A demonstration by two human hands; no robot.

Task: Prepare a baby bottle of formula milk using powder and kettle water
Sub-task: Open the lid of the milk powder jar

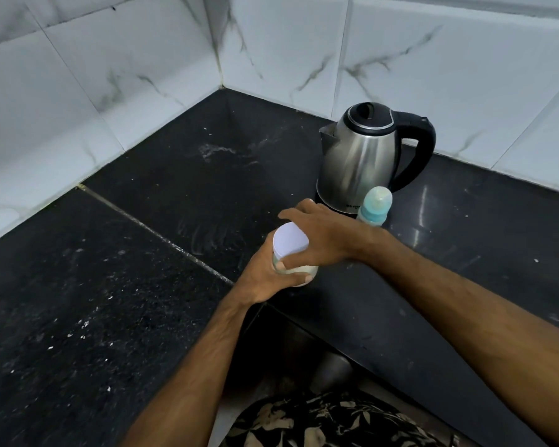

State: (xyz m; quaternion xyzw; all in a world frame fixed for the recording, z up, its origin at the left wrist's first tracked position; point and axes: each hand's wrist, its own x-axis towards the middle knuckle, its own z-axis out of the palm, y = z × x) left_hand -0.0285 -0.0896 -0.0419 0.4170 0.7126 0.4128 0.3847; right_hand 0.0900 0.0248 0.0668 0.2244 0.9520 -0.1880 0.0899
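Illumination is moderate and cool, arriving from above and from the right. The white marble wall tiles (433, 59) read bright; the black table (110, 285) reads dark, with low detail in its far corner. A vertical glare streak appears on the polished table surface right of the kettle (359, 159). The kettle's steel body carries soft banded highlights. Shadows are diffuse, without hard edges. Wide-angle distortion bows the tile joints and table edges toward the frame borders. Slight softness affects the forearms at the bottom edge; the centre is acceptably sharp.
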